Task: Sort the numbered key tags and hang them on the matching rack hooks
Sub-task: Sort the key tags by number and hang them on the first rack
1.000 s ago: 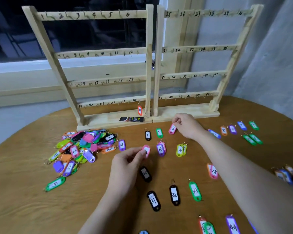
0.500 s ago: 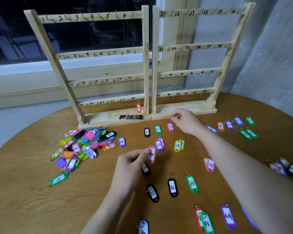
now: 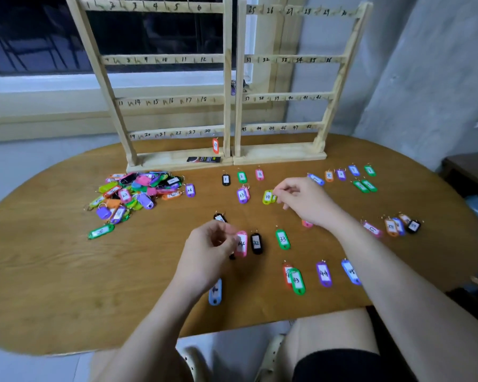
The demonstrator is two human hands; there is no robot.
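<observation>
Wooden oval tabletop (image 3: 53, 285) fills the view, set against a grey wall and a dark window. Nearest the person, a light blue tag (image 3: 215, 293) lies by the left wrist, with a green tag 43 (image 3: 297, 281) and a purple tag 44 (image 3: 323, 273) to its right. Left hand (image 3: 207, 255) pinches a pink key tag (image 3: 241, 244) between thumb and fingertips, just beside black tag 32 (image 3: 256, 243) and near green tag 33 (image 3: 283, 239). Right hand (image 3: 305, 201), fingers curled, pinches at the ring of yellow-green tag 14 (image 3: 267, 196); the two hands are apart. Beyond lie purple tag 13 (image 3: 242, 195) and a row of tags 1 (image 3: 226, 179), 2 (image 3: 242, 177) and 3 (image 3: 259, 174). An unsorted pile of tags (image 3: 133, 194) sits at far left. Farthest, two numbered wooden racks (image 3: 226, 78) stand side by side; one orange tag (image 3: 215, 146) hangs at hook 24.
</observation>
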